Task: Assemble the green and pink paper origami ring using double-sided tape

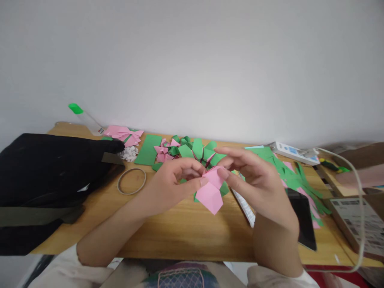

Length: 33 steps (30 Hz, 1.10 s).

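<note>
A folded pink paper piece (211,197) is held above the wooden table, with green paper showing behind it. My left hand (177,182) pinches its upper left edge between thumb and fingers. At its upper right edge, my right hand (250,176) grips it with thumb and forefinger, the other fingers partly curled. Just beyond the hands lie green folded paper pieces (198,149), and left of those sit small pink and green folded shapes (163,152).
On the left are a black cloth bag (54,172), a tape ring (131,193), flat green paper (149,149) and white scraps (129,153). To the right lie green strips (288,176), a dark phone (303,218), a power strip (295,153) and its looping white cable (362,208).
</note>
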### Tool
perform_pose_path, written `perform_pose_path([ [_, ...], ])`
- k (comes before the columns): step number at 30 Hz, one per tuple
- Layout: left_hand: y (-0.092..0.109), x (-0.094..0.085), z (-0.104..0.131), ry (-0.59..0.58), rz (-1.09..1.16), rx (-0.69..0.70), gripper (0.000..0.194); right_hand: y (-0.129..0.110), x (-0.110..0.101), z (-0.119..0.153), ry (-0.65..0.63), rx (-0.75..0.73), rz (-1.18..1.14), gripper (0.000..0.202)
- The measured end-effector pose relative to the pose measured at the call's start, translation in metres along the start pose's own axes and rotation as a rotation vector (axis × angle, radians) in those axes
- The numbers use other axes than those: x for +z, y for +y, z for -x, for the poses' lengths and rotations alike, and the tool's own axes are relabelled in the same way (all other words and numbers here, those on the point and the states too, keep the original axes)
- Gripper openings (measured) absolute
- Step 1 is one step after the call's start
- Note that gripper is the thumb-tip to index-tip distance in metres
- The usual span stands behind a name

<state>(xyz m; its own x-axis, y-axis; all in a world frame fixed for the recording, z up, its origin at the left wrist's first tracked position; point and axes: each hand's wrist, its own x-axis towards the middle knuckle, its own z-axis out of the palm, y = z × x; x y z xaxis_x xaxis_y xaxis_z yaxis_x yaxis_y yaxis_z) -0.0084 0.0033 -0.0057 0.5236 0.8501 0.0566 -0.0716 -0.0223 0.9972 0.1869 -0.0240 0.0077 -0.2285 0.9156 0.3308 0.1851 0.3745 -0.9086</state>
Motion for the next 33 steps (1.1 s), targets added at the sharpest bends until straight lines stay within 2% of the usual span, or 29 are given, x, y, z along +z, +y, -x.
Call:
perform_pose_path([
  [3,-0.001,0.000,-0.002,-0.033,0.079,-0.076,0.010,-0.002,0.000,0.001,0.044,0.019,-0.082,0.029],
  [6,-0.002,-0.002,-0.004,-0.018,0.179,-0.172,0.017,-0.005,-0.001,0.003,0.115,0.010,-0.108,0.021],
  [9,-0.005,-0.003,-0.005,0.004,0.212,-0.194,0.020,-0.007,-0.002,0.004,0.149,0.004,-0.102,0.018],
  [14,-0.004,-0.001,-0.005,0.030,0.216,-0.178,0.020,-0.007,-0.001,0.004,0.083,-0.031,-0.046,0.018],
  [19,0.001,-0.001,-0.003,0.085,0.047,-0.149,0.018,0.001,0.003,-0.003,0.018,0.005,0.052,0.013],
  [24,-0.017,-0.017,0.007,0.160,-0.062,-0.226,0.018,0.008,-0.011,-0.005,0.045,0.151,0.170,0.015],
  [26,-0.028,-0.023,0.015,0.193,-0.065,-0.272,0.020,0.011,-0.019,0.004,0.026,0.211,0.220,0.018],
  [28,-0.039,-0.027,0.024,0.228,-0.047,-0.310,0.023,0.016,-0.024,0.021,-0.049,0.296,0.262,0.027],
  [30,-0.049,-0.026,0.031,0.236,-0.031,-0.349,0.025,0.025,-0.020,0.042,-0.152,0.413,0.265,0.038],
  [33,-0.060,-0.022,0.037,0.214,-0.021,-0.372,0.025,0.047,0.002,0.071,-0.245,0.598,0.147,0.044],
])
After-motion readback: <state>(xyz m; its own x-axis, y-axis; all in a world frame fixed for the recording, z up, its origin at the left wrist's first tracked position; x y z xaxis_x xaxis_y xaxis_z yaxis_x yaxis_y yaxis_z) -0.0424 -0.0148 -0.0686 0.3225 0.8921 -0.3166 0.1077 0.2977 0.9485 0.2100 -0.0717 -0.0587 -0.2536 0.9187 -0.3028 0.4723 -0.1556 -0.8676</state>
